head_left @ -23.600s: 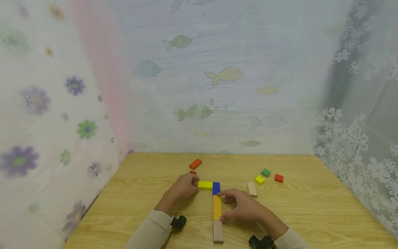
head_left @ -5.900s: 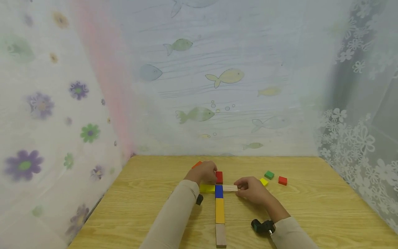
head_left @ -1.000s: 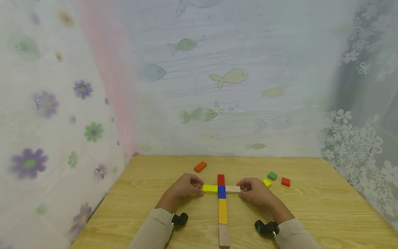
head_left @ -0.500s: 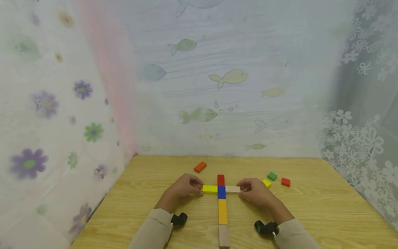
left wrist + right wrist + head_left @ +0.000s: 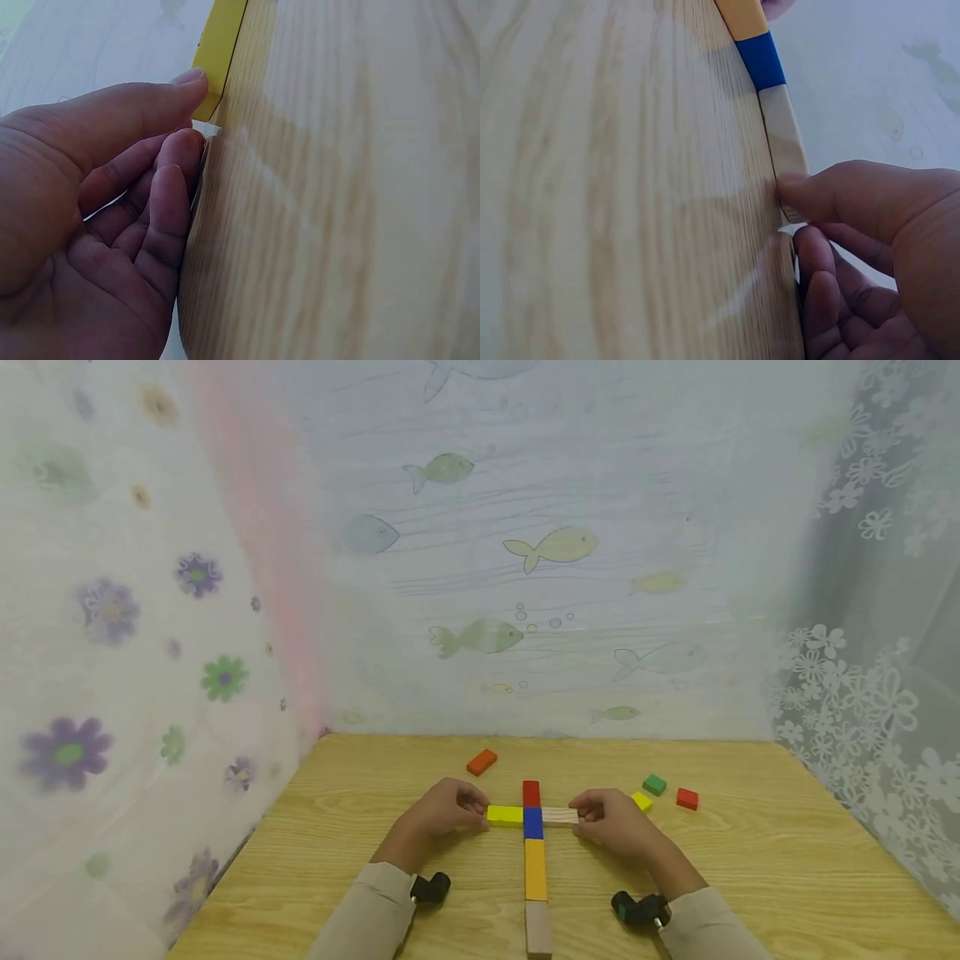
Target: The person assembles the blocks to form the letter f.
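Wooden blocks lie in a cross on the table. At its centre is a blue block point(image 5: 532, 823), with a red block point(image 5: 531, 793) beyond it. An orange-yellow block point(image 5: 535, 870) and a plain wood block point(image 5: 537, 930) run down towards me. My left hand point(image 5: 442, 814) pinches the outer end of the yellow block point(image 5: 506, 816), the left arm; its thumb lies on that block point(image 5: 217, 60) in the left wrist view. My right hand point(image 5: 615, 820) pinches the outer end of the striped wood block point(image 5: 560, 816), the right arm; the right wrist view shows the thumb on it.
An orange-red block point(image 5: 482, 762) lies beyond my left hand. Past my right hand lie a small yellow block point(image 5: 641, 802), partly hidden, a green block point(image 5: 655, 785) and a small red block point(image 5: 687, 798). A fish-patterned curtain point(image 5: 480, 568) hangs behind the table point(image 5: 360, 760).
Since the oldest frame, the striped wood block has joined the blue block's right side and the red block its far end. My left hand has returned from the red block to the yellow one.
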A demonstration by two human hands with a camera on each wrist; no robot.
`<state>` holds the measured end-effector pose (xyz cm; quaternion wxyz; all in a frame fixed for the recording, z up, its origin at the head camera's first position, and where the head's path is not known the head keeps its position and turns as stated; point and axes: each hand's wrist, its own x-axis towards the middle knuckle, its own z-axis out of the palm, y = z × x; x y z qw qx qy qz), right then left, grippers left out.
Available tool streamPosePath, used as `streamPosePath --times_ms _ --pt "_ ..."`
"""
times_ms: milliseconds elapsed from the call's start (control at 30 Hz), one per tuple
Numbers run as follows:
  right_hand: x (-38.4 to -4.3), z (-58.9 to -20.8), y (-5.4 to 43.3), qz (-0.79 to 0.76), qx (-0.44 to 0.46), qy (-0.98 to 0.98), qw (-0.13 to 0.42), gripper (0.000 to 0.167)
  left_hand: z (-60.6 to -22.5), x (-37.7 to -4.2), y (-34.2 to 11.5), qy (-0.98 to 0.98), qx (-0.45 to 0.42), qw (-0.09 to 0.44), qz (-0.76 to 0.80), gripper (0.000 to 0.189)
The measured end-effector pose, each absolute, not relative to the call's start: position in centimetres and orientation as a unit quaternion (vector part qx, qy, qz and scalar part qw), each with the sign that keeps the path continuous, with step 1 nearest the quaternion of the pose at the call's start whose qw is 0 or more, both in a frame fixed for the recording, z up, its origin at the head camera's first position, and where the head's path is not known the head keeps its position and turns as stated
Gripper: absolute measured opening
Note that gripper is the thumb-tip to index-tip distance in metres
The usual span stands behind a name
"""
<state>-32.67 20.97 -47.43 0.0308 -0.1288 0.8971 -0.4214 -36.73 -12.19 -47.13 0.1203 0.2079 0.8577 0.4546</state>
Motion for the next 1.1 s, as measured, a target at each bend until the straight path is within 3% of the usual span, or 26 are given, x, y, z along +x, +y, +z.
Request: streamPosePath --times_ms 667,833,1100 --pt "-32.8 -46.7 20.7 -0.419 -0.1 0.903 0.005 0.034 -47.1 -36.8 -12.0 0.859 0.213 0.124 0.448 0.026" --pt "-33.6 -45.9 19.9 -0.393 -0.101 0.914 -0.021 0.034 -47.3 -37.0 -12.1 0.855 0.224 0.121 0.452 0.027" --pt "-35.5 -44.6 17.4 -0.377 -0.126 0.918 -0.018 0.039 -47.5 -37.2 -12.2 0.858 0.212 0.122 0.451 0.026"
